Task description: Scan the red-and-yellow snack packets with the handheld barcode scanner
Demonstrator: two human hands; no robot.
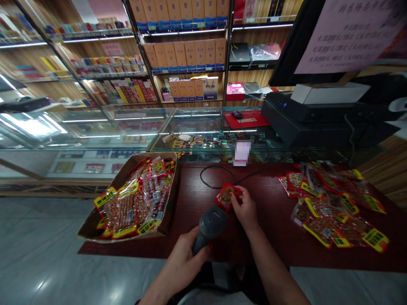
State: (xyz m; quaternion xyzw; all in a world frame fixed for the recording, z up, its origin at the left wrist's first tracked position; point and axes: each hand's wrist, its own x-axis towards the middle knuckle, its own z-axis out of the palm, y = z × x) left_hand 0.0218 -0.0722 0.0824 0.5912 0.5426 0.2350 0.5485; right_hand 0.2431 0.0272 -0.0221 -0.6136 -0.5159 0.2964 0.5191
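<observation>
My left hand is wrapped round the handle of a dark grey barcode scanner, its head tilted away from me. Just beyond the scanner, my right hand pinches a small red snack packet by its right side, low over the dark red-brown table. To the left, a cardboard box holds several snack packets in clear, red and yellow wrapping. On the right lies a loose pile of similar packets, apart from my right hand.
A black cable loops across the table's back. Behind it stands a glass display counter with a blurred-out card at its front, a mouse on a red mat, and a monitor. Stocked shelves line the wall.
</observation>
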